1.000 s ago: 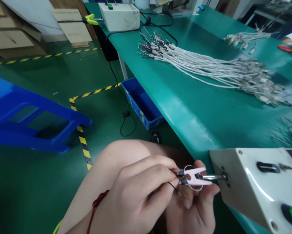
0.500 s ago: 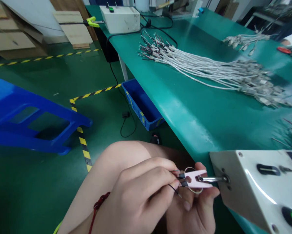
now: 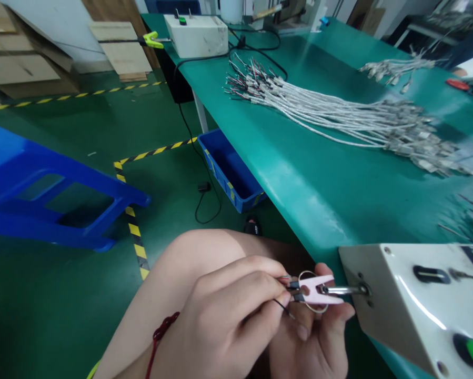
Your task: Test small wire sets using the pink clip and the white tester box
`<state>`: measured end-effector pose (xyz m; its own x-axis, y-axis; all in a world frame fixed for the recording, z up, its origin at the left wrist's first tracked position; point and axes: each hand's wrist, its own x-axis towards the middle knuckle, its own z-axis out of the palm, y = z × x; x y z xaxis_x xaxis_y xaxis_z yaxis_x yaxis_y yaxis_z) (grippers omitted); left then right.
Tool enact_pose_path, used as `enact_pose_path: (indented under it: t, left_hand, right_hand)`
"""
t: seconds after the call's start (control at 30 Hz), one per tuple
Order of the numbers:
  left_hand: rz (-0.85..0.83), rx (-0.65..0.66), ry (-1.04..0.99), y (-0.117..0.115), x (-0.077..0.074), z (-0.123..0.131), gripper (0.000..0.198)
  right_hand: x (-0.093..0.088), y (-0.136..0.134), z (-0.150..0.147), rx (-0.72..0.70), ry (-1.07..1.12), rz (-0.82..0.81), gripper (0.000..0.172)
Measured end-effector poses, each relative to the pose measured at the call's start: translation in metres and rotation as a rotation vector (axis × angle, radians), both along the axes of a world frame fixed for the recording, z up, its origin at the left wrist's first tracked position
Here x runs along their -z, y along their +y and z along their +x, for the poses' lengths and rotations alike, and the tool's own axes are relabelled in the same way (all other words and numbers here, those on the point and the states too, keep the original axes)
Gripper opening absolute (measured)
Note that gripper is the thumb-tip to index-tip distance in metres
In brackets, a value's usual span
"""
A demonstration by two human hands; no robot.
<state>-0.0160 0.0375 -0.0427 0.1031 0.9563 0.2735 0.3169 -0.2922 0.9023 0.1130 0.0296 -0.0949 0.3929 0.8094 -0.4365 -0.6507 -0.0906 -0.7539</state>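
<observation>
A pink clip (image 3: 315,290) with dark jaw tips is fixed to the metal rod of a white box (image 3: 402,295) at the lower right. My left hand (image 3: 236,310), wearing a red cord bracelet (image 3: 165,325), is closed in a pinch on thin wires (image 3: 283,307) right at the jaws. A dark wire end sticks out below its fingertips. Below and behind the clip is my right hand (image 3: 315,342), its thumb and a finger at either side of the clip's handles. A thin pale ring (image 3: 319,311) circles the clip. The exact grip on the wires is partly hidden.
On the green table (image 3: 291,173) lies a bundle of white cables (image 3: 331,108); a smaller cable bunch (image 3: 398,67) lies farther off. Another white box (image 3: 199,36) with a yellow clip (image 3: 152,40) stands at the far end. A blue bin (image 3: 236,173) and blue stool (image 3: 62,184) are on the floor.
</observation>
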Motion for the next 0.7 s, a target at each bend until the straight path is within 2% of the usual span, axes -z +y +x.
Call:
enact_pose_path:
  t: [0.17, 0.3, 0.5, 0.6, 0.7]
  left_hand:
    - [-0.011, -0.014, -0.009, -0.002, 0.001, 0.002, 0.025]
    - [0.004, 0.001, -0.032, -0.001, 0.001, 0.002, 0.026]
    - [-0.008, -0.018, -0.044, -0.001, 0.008, 0.004, 0.021]
    - [-0.110, -0.002, -0.082, 0.002, 0.005, 0.004, 0.016]
    - [-0.286, 0.082, -0.100, 0.003, -0.002, 0.003, 0.021]
  right_hand:
    - [-0.003, -0.001, -0.002, -0.019, -0.001, 0.071, 0.041]
    - [0.004, -0.005, 0.000, -0.077, 0.005, 0.150, 0.040]
    - [0.008, -0.006, 0.004, -0.075, 0.076, 0.113, 0.046]
    - [0.000, -0.003, 0.005, -0.108, 0.115, 0.136, 0.047]
    - [-0.010, -0.004, 0.005, -0.156, 0.113, 0.198, 0.050]
